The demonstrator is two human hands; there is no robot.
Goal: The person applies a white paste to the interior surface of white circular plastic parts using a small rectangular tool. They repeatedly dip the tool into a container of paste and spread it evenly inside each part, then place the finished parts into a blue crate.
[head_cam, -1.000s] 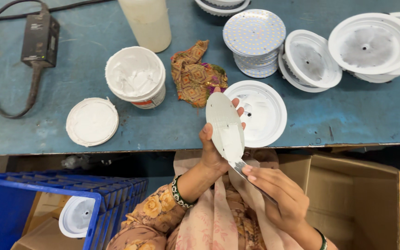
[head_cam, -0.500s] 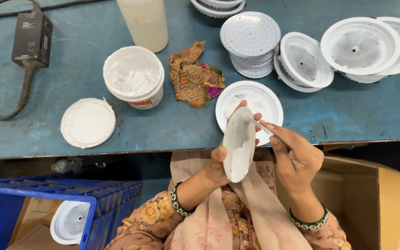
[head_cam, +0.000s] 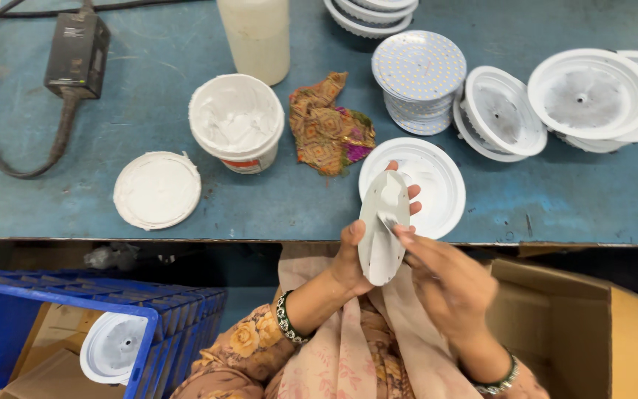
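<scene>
My left hand (head_cam: 352,255) holds a round white disc (head_cam: 380,229) upright by its edge, just in front of the table edge. My right hand (head_cam: 448,284) is blurred and presses a small thin tool (head_cam: 391,222) against the disc's face, where white paste is smeared. Behind the disc lies a white round lamp housing (head_cam: 437,185) on the blue table (head_cam: 112,133). An open tub of white paste (head_cam: 236,122) stands to the left, with its lid (head_cam: 156,190) beside it.
A patterned rag (head_cam: 330,125) lies by the tub. A stack of LED discs (head_cam: 419,77) and several white housings (head_cam: 585,96) sit at the back right. A black power box (head_cam: 75,52) with cable is back left. A blue crate (head_cam: 75,325) and cardboard box (head_cam: 592,325) flank my lap.
My right hand moved from the disc's right edge down across its face with the tool. The disc stays in my left hand, shifted slightly.
</scene>
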